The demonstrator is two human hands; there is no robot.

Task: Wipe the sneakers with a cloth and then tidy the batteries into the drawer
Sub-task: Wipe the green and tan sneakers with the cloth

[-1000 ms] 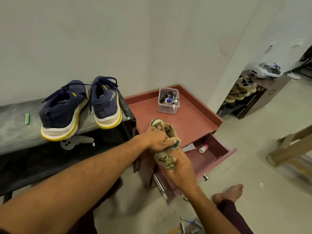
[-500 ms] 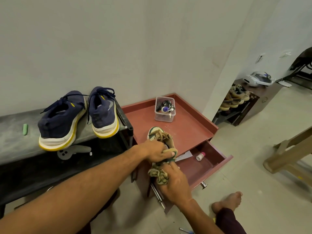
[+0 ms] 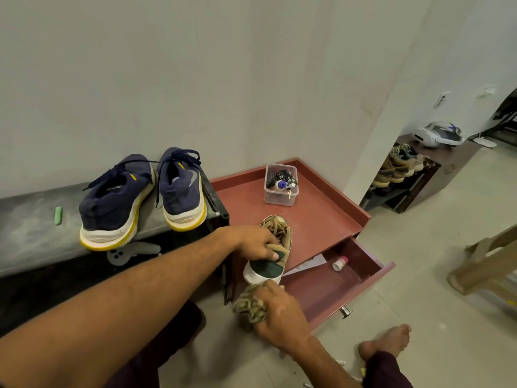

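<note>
While the left hand (image 3: 256,242) gripped the tan sneaker (image 3: 267,271), the right hand (image 3: 281,310) worked the cloth (image 3: 247,305) at its heel.
Wiping step in hand; battery step not begun. Sneaker was held by its collar, heel toward the person, over the front edge of the red cabinet (image 3: 321,219), above the open drawer (image 3: 321,292). Right hand was clenched round the bunched cloth just below the white heel; contact unclear. Half a second earlier the cloth covered the heel; now it sat lower and the dark heel patch showed. Next, judged: another pass, then the navy sneakers (image 3: 117,203) on the bench (image 3: 28,233). Batteries not clearly visible.
</note>
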